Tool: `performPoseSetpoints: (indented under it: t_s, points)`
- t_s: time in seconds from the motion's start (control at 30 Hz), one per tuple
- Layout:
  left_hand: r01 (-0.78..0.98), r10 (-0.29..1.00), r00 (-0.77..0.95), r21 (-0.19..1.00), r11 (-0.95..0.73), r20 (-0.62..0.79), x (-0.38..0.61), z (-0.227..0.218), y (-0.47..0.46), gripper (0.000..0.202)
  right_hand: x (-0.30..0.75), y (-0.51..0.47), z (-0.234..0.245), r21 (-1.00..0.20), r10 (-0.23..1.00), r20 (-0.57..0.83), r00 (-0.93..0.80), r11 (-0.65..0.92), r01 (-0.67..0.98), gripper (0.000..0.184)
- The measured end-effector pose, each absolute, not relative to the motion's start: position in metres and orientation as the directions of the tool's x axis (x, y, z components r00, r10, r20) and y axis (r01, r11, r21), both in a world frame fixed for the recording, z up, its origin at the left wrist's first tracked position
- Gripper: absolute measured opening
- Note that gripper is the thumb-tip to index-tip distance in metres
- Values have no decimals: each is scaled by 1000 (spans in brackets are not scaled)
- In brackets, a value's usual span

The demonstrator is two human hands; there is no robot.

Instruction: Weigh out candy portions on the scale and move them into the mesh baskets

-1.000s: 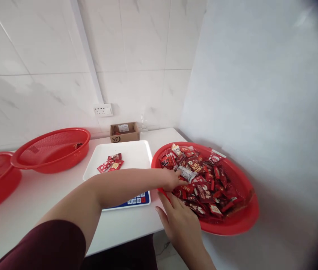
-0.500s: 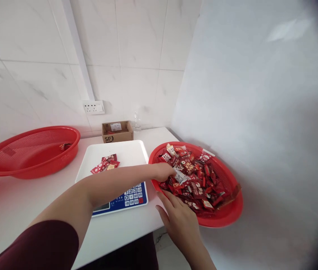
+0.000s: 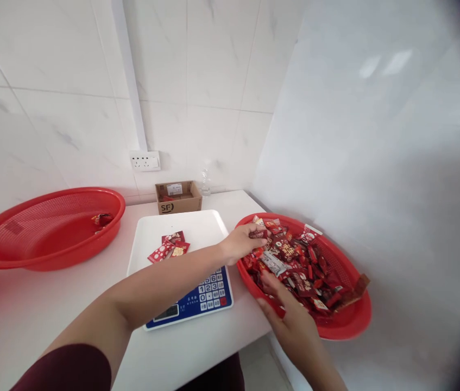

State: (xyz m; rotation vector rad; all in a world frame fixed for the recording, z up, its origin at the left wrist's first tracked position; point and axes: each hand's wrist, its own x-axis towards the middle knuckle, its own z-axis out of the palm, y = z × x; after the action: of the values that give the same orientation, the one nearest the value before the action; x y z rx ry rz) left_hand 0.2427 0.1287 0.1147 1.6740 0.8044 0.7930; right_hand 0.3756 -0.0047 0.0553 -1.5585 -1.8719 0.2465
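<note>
My left hand (image 3: 241,244) reaches across the scale to the left side of a red plastic basket (image 3: 352,326). Between its thumb and fingers is a dark red snack packet (image 3: 259,234), partly covered by the fingers. Small wrapped snack packets (image 3: 305,285), mostly red, fill the basket, and a silvery one (image 3: 273,263) lies on top near both hands. My right hand (image 3: 295,317) is at the basket's near rim, fingers stretched and apart, holding nothing. Several red packets (image 3: 169,247) rest on the white pan of a digital scale (image 3: 195,220), behind my left forearm.
Another red basket (image 3: 50,260), with a few packets (image 3: 102,219) inside, stands at the left. A small cardboard box (image 3: 184,205) and a clear plastic bottle (image 3: 205,183) are at the back wall. The right-hand basket sits close to the white side wall (image 3: 376,163).
My left hand has lifted out of the packets and now pinches a dark red one. My right hand has shifted slightly along the near rim. The whole view has moved a little.
</note>
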Motion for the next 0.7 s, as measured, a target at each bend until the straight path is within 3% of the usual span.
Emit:
performPoseSetpoints:
  t_s: [0.1, 0.23, 0.33, 0.4, 0.5, 0.6, 0.7]
  points:
    - [-51, 865, 493, 996, -75, 91, 226, 117, 100, 25, 357, 8, 68, -741, 935, 348, 63, 233, 630, 57]
    - [-378, 931, 365, 910, 172, -24, 192, 113, 68, 14, 315, 24, 75, -732, 869, 490, 75, 363, 576, 43]
    - [-412, 951, 311, 900, 140, -6, 154, 109, 54, 18, 285, 33, 73, -739, 852, 523, 17, 444, 507, 29]
    - [-309, 963, 253, 951, -14, 96, 123, 108, 48, 23, 271, 40, 72, -774, 870, 493, -2, 440, 455, 29]
    - [37, 956, 122, 962, -272, 266, 75, 106, 44, 26, 256, 55, 69, -820, 905, 425, 9, 381, 427, 32]
    - [381, 950, 36, 874, -301, 312, 38, 100, 48, 28, 246, 70, 67, -802, 923, 384, 8, 330, 498, 37]
    - [613, 961, 47, 752, -243, 273, 17, 90, 57, 35, 237, 78, 65, -721, 921, 389, -20, 318, 615, 40]
